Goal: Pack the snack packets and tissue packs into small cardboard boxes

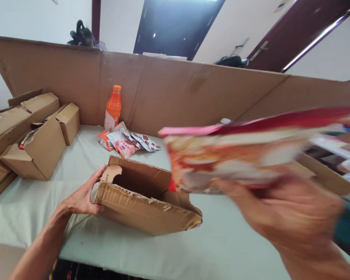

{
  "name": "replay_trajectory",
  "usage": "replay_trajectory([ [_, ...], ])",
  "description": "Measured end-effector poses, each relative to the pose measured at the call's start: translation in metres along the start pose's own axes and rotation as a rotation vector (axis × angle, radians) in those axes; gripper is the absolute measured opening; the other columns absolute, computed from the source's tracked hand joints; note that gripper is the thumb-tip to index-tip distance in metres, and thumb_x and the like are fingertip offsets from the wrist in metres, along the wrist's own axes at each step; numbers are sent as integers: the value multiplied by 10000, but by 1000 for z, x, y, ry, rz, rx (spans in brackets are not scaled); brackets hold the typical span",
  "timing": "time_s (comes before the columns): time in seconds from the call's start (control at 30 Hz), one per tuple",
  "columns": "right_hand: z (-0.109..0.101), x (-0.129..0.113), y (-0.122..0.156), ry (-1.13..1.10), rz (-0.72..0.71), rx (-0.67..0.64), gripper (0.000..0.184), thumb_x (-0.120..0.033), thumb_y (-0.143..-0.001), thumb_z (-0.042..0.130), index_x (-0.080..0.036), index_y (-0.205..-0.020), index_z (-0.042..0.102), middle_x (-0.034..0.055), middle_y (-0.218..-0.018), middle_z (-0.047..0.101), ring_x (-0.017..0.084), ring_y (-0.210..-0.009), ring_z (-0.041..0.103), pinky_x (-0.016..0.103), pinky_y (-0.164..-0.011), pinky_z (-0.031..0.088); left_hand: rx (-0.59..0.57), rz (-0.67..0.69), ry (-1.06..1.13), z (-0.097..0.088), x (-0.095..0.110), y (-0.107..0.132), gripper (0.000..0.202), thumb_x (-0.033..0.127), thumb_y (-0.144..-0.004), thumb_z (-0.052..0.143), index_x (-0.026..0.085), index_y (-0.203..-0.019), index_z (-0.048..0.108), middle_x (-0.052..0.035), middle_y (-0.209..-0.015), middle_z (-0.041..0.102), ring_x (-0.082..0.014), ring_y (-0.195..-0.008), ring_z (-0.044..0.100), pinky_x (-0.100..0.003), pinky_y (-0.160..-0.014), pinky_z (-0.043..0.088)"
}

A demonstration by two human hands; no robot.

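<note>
On the pale green table [221, 241] stands an open cardboard box [148, 216], its left end clamped between the left hand's [83, 199] thumb and fingers. A blurred red-and-white package [236, 159] is raised at the box's right end, the right hand's [297, 217] fingers clamped on it; an orange bottle [113, 107] stands beyond, small packets [126, 146] beside it.

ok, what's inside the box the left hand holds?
In the box: shadowed inner cardboard walls. Its floor can't be seen past the near wall; the blurred packet covers the far-right corner.
</note>
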State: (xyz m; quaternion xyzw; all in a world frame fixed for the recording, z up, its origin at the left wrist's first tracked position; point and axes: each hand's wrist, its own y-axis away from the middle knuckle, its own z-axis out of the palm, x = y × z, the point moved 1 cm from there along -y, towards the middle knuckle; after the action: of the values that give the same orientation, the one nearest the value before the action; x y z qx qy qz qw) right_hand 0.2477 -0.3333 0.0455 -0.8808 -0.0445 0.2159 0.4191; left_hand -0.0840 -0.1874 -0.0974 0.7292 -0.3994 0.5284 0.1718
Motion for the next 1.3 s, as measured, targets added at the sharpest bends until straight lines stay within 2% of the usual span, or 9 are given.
replay_trajectory([
  [0.13,18,-27,-13,29,-378,-353,211,-234,-980,559,-234,-770,571,14,-777,684,142,-634,610,257,-599,453,6,49,22,1,1,0,1224,318,-645,780,199,-1642,79,-158,-1701,215,-402,-1552,233,-559,-1274,193],
  [0.23,24,-36,-24,140,-503,-553,309,-196,-1014,474,-224,-714,543,2,-661,594,133,-565,537,261,-572,394,5,63,1,2,1,0,1215,301,-640,785,219,-1640,99,-152,-1698,218,-401,-1551,234,-574,-1272,183],
  [0.37,27,-45,-34,138,-561,-796,290,-131,-970,507,-219,-696,539,-7,-653,583,132,-572,518,261,-574,355,11,55,16,3,0,1,1213,298,-641,781,220,-1638,94,-146,-1694,216,-388,-1550,238,-554,-1278,177],
  [0.63,74,-36,-37,146,-293,-1252,237,-130,-915,494,-199,-711,594,34,-769,700,148,-659,573,272,-622,355,-2,93,38,8,-3,0,1241,273,-602,792,224,-1637,110,-146,-1646,283,-391,-1518,288,-547,-1275,184],
  [0.73,90,-33,-37,14,-221,-1322,243,-193,-936,482,-191,-739,625,44,-798,708,149,-688,576,267,-652,383,3,97,27,9,-5,0,1246,256,-596,791,237,-1638,107,-136,-1642,293,-396,-1507,304,-555,-1271,196],
  [0.83,96,-36,-35,-82,-138,-1370,174,-226,-895,533,-188,-861,699,59,-907,741,179,-799,631,279,-727,428,12,88,-2,8,-6,0,1238,276,-610,794,244,-1637,105,-130,-1659,270,-403,-1507,303,-562,-1273,192],
  [0.97,98,-42,-28,-208,-4,-1620,320,-156,-810,529,-211,-1049,735,49,-1099,766,233,-998,676,317,-859,463,12,102,-43,6,-6,0,1219,312,-642,800,226,-1638,102,-140,-1676,234,-407,-1526,273,-552,-1277,194],
  [1.17,94,-47,-23,-311,45,-1524,309,-148,-897,435,-214,-978,725,30,-1142,761,223,-1058,665,340,-932,471,-15,101,-90,2,-1,3,1195,350,-698,783,262,-1642,56,-129,-1697,198,-396,-1539,260,-583,-1270,204],
  [1.3,87,-49,-24,-275,84,-1521,330,-99,-876,437,-220,-949,736,10,-1082,788,218,-988,699,320,-841,486,40,191,-253,0,32,11,1097,310,-790,720,298,-1639,25,-129,-1720,114,-388,-1576,164,-612,-1266,191],
])
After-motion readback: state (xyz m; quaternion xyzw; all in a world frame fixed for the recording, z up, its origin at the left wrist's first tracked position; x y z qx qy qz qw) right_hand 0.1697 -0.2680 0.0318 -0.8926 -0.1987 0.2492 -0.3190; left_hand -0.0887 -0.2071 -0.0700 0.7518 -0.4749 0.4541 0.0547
